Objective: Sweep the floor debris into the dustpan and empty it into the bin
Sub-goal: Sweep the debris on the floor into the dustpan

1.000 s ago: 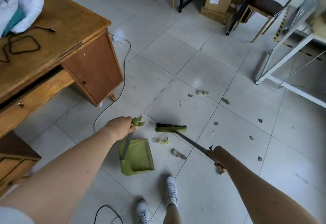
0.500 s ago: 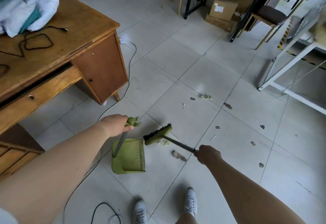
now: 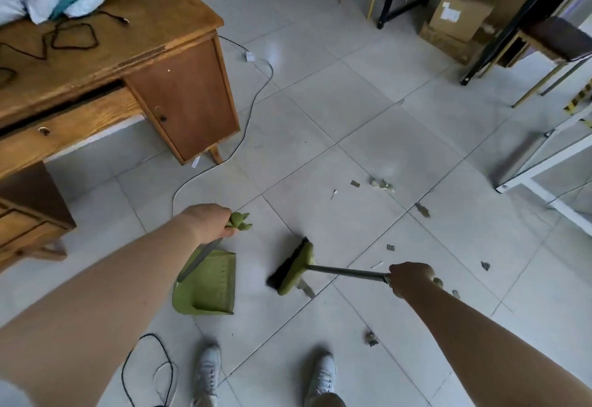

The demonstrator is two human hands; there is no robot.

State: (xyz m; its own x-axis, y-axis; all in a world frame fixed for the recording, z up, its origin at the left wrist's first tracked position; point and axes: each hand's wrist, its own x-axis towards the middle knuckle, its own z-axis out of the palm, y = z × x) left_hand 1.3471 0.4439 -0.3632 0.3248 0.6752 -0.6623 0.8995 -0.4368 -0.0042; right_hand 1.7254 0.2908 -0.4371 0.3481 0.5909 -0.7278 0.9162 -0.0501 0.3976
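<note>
Left hand grip wrapped round the dustpan handle; pan sits on the floor near the feet, inside shows plain green ribs; right hand grip holds the broom shaft, head just right of pan; debris scattered on tiles beyond.

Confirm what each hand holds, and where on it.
Left hand grips the dustpan at its handle's top; right hand grips the broom by its pole.
</note>
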